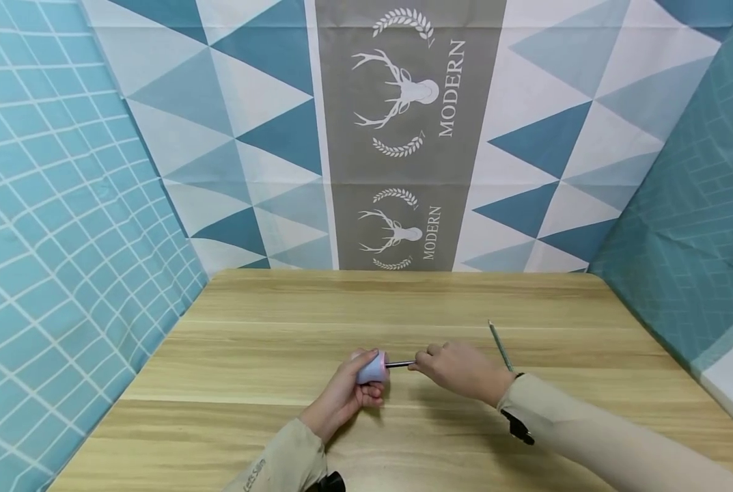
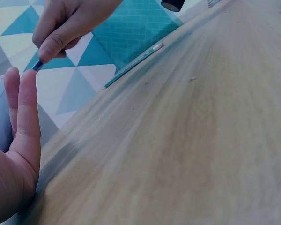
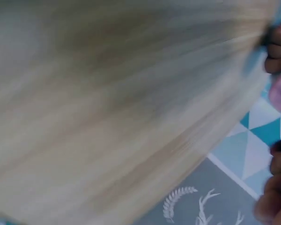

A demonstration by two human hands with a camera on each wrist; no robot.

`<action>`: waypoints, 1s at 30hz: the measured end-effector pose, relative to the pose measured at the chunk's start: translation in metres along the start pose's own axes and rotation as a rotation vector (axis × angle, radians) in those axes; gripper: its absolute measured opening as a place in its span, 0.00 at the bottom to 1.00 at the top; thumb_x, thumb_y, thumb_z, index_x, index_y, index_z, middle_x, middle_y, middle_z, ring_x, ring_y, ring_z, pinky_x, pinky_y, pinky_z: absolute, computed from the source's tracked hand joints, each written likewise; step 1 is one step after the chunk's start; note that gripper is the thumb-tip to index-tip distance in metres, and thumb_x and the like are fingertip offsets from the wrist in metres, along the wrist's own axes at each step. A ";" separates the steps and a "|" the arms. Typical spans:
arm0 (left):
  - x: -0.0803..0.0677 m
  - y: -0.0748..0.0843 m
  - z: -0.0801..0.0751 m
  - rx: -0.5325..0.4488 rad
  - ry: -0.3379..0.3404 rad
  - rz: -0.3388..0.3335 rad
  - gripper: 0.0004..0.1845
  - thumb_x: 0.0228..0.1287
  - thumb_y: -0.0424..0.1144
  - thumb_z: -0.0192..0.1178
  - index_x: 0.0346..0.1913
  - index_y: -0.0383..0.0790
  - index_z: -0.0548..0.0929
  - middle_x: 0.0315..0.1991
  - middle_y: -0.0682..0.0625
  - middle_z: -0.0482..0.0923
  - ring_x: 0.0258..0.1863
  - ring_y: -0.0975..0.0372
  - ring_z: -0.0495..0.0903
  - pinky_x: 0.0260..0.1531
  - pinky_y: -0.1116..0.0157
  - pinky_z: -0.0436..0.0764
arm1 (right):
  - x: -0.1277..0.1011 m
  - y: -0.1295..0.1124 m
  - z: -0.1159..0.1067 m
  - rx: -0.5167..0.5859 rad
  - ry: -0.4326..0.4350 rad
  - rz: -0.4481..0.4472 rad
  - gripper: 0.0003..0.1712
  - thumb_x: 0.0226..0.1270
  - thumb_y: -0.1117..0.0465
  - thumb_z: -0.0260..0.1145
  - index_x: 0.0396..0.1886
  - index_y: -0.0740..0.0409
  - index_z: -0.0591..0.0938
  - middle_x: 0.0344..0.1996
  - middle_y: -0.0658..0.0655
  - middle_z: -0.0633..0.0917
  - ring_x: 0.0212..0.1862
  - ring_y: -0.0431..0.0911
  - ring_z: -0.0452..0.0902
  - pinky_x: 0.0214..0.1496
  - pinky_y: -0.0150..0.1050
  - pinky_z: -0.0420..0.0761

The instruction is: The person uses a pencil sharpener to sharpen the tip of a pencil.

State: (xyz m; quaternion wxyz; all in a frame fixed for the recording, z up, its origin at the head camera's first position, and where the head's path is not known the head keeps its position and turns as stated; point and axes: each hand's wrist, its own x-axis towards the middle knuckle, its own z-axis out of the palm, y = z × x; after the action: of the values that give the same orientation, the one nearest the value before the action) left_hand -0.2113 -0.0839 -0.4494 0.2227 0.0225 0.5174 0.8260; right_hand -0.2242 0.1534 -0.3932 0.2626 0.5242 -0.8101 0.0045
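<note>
- Pale blue rounded plastic pencil sharpener with a pink end (image 1: 371,370) sits low over the middle of the light wooden table (image 1: 280,328), in our left hand (image 1: 346,393); it looks egg-shaped and small enough to fill the palm.
- Left hand: in the head view its fingers curl round the sharpener's body from below and behind, and the thumb lies on top. In the left wrist view two of its fingers (image 2: 27,105) stand fairly straight beside the pale blue shell, so we judge the grip as a loose cradle, not a clench.
- Right hand (image 1: 458,369) pinches a thin dark pencil (image 1: 399,364) between thumb and fingertips, close to the sharpener; the pencil's tip points into the sharpener's pink end. Whether the tip is fully seated, we cannot tell.
- Handling, as we judge it: the sharpener is light, hard and smooth, so it may twist or slip in the palm; best held round its widest part, with the opening left free.
- The pencil is stiff but slender, its point likely brittle; hold it near the sharpener, as now, to keep it straight.
- A second thin grey-green pencil (image 1: 501,346) lies on the table beyond the right wrist, apart from both hands.
- The right wrist view is blurred; it shows only table grain and fingertips at its edge.
- Behind the table hangs a blue-and-white triangle-patterned cloth backdrop (image 1: 231,137).
</note>
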 end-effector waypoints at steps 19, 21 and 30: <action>0.003 -0.002 0.001 0.062 -0.018 0.011 0.11 0.72 0.44 0.54 0.45 0.40 0.69 0.20 0.48 0.79 0.12 0.67 0.78 0.17 0.67 0.85 | 0.001 0.016 -0.010 1.140 -0.519 0.732 0.18 0.73 0.52 0.63 0.29 0.62 0.81 0.11 0.47 0.68 0.14 0.36 0.56 0.12 0.28 0.57; 0.003 -0.002 0.000 0.054 -0.023 0.006 0.12 0.72 0.45 0.53 0.46 0.41 0.67 0.19 0.49 0.78 0.12 0.67 0.77 0.17 0.67 0.84 | -0.001 0.011 -0.014 0.845 -0.372 0.445 0.12 0.71 0.56 0.66 0.33 0.61 0.81 0.16 0.46 0.75 0.17 0.34 0.63 0.14 0.28 0.65; 0.003 0.001 -0.002 0.018 -0.031 -0.018 0.13 0.73 0.47 0.51 0.49 0.43 0.64 0.18 0.50 0.78 0.11 0.69 0.76 0.17 0.68 0.83 | -0.012 0.011 -0.008 -0.486 0.091 -0.317 0.30 0.83 0.68 0.26 0.39 0.54 0.77 0.22 0.49 0.76 0.18 0.40 0.66 0.16 0.29 0.68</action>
State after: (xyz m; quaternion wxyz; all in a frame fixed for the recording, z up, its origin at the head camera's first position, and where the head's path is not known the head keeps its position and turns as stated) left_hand -0.2143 -0.0846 -0.4500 0.2382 0.0326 0.5213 0.8188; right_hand -0.2259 0.1705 -0.3882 0.4139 0.5653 -0.6828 -0.2074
